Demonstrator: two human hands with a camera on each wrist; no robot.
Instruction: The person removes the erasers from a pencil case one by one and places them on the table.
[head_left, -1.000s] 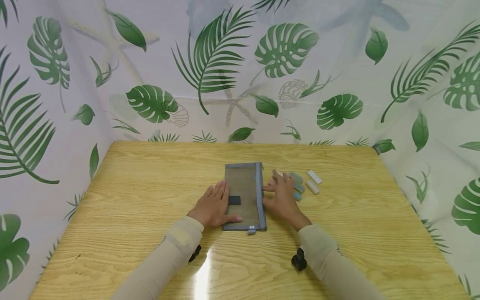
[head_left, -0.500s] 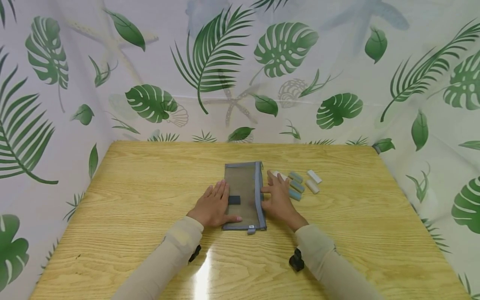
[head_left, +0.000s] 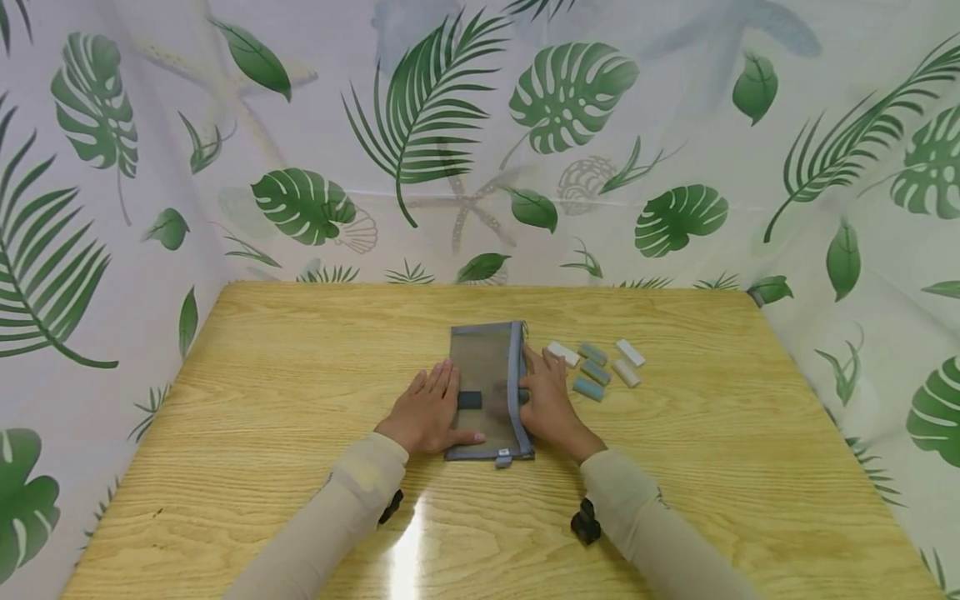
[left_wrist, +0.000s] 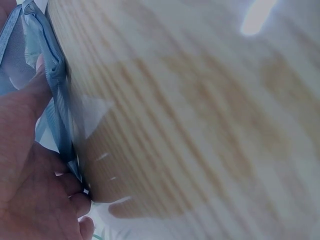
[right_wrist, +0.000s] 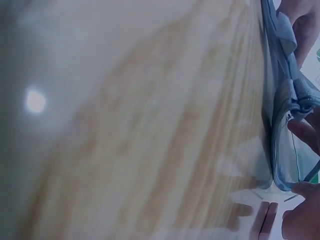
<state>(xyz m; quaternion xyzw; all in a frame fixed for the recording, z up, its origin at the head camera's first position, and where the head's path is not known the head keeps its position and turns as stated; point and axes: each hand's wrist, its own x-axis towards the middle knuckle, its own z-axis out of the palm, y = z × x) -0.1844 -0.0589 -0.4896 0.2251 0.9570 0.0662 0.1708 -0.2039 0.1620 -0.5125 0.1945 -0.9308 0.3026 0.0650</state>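
A grey mesh zip pouch with a dark blue label lies flat on the wooden table. My left hand rests along its left side, fingers stretched out and thumb laid across the near part of the mesh. At the zipped right edge is my right hand, its fingertips touching the pouch's mouth. The right wrist view shows this mouth gaping, with one finger inside it and another at its lower rim. Whether these fingers pinch the fabric is hard to make out.
Right of the pouch lie several small oblong blocks: a white block, a grey-green block, a teal block, a blue block, another white block and a beige block. A leaf-print curtain surrounds the table.
My right hand has shifted left against the pouch's edge, uncovering the blocks behind it. The pouch's mouth has parted and its zipped edge bulges. My left hand has stayed in place.
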